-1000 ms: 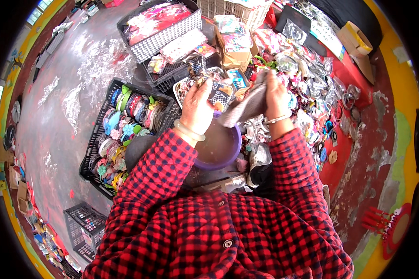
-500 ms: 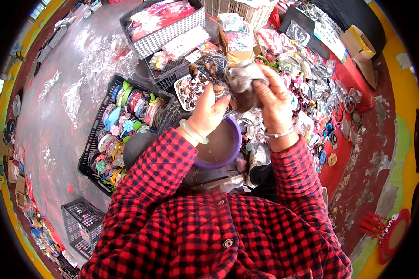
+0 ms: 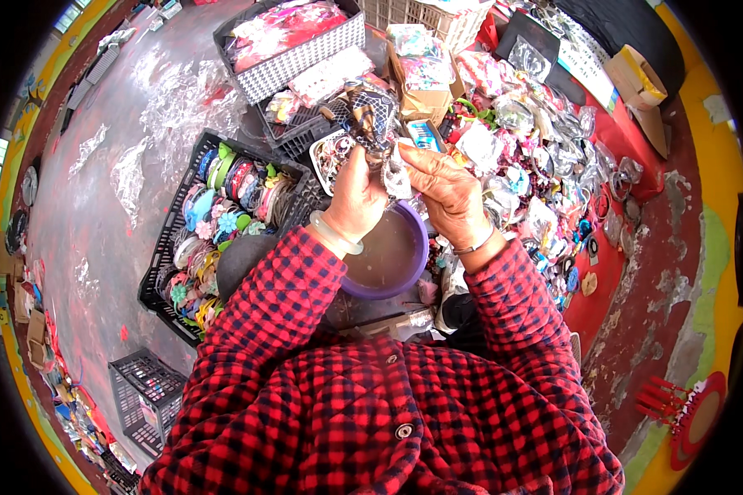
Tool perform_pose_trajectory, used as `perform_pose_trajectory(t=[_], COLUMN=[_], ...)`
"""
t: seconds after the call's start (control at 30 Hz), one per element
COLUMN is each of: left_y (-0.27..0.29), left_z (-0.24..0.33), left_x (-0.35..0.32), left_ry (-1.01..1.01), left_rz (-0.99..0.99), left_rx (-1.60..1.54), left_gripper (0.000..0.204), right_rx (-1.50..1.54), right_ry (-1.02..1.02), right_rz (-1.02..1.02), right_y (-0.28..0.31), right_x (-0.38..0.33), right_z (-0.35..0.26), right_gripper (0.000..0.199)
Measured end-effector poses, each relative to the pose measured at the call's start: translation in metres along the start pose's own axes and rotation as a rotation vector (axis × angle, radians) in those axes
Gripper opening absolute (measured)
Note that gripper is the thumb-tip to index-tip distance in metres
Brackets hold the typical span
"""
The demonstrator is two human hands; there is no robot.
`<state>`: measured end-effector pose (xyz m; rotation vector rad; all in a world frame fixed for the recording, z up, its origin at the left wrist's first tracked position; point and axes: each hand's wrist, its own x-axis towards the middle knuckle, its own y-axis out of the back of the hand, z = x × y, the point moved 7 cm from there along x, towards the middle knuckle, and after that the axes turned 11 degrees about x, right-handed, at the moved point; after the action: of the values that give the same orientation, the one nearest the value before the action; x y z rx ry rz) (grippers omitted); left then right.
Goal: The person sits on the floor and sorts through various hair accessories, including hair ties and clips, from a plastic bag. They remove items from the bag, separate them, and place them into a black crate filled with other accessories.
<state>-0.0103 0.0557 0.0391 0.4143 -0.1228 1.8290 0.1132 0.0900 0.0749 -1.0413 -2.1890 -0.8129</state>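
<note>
My left hand (image 3: 357, 196) is closed around a dark patterned cloth piece (image 3: 371, 111), black and brown with pale crossing lines. The cloth stands up above the fist, bunched at the thumb. Close beside it, my right hand (image 3: 450, 194) pinches a pale, greyish end of the cloth with thumb and fingers. Both hands are over the far rim of a purple basin (image 3: 421, 247) with cloudy brownish water. Just behind the left hand, a white tray (image 3: 315, 157) holds small mixed trinkets. The exact kind of cloth article cannot be made out.
A black crate (image 3: 169, 239) of colourful headbands stands at left, with a grey rounded object (image 3: 243, 260) beside it. Stacked crates (image 3: 305, 62) and a cardboard box (image 3: 425, 101) are ahead. Bagged accessories (image 3: 545, 165) pile up at right. A smaller crate (image 3: 144, 396) is at lower left.
My right hand has moved left and slightly down, close to my left. The grey fluffy bunch it held no longer shows; its fingers now pinch a pale end. A blue-and-white packet has come into view behind.
</note>
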Motion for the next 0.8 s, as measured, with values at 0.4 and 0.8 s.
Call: perform_pose_trajectory(t=[0.4, 0.8], left_y=[0.005, 0.005], left_z=[0.003, -0.004], left_x=[0.001, 0.0], left_ry=[-0.098, -0.049], left_rz=[0.025, -0.015], left_rx=[0.365, 0.328], left_gripper=[0.028, 0.023], right_rx=[-0.047, 0.146], right_ry=[-0.1, -0.286], right_rz=[0.234, 0.154], right_y=[0.025, 0.022], right_x=[0.015, -0.001], right_z=[-0.024, 0.022], right_gripper=[0.041, 0.036])
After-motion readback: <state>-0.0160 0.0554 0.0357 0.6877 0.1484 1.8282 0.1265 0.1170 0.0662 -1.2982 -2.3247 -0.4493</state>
